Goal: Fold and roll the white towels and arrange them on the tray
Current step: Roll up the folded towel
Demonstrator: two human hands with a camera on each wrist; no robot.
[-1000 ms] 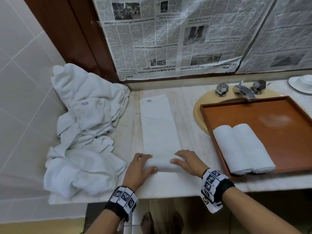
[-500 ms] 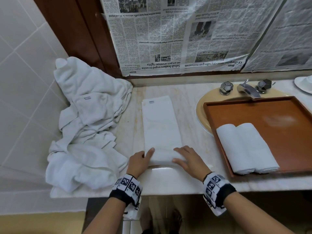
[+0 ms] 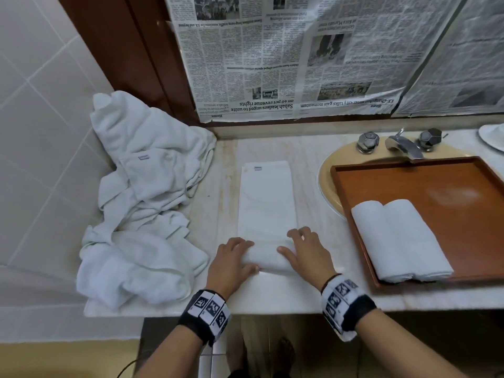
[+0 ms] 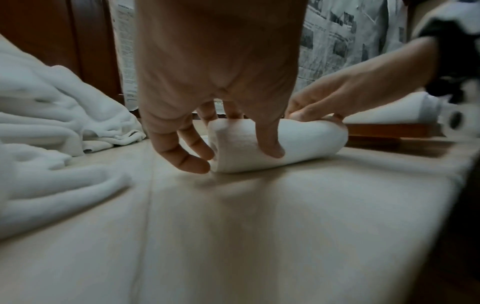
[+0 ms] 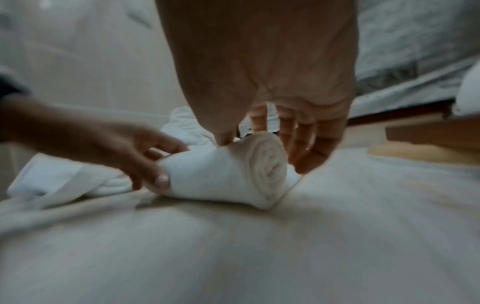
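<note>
A long folded white towel lies on the marble counter, its near end wound into a roll. My left hand grips the roll's left end, fingers over the top and thumb behind. My right hand grips the right end the same way. The roll shows its spiral end in the right wrist view. Two rolled white towels lie side by side at the near left of the brown tray.
A heap of loose white towels fills the counter's left corner against the tiled wall. The tray sits over a yellow sink with a chrome faucet. A white dish is at far right. Newspaper covers the back wall.
Both hands have pushed the roll away from the counter's front edge, up along the flat strip. The roll is thicker and the flat part shorter.
</note>
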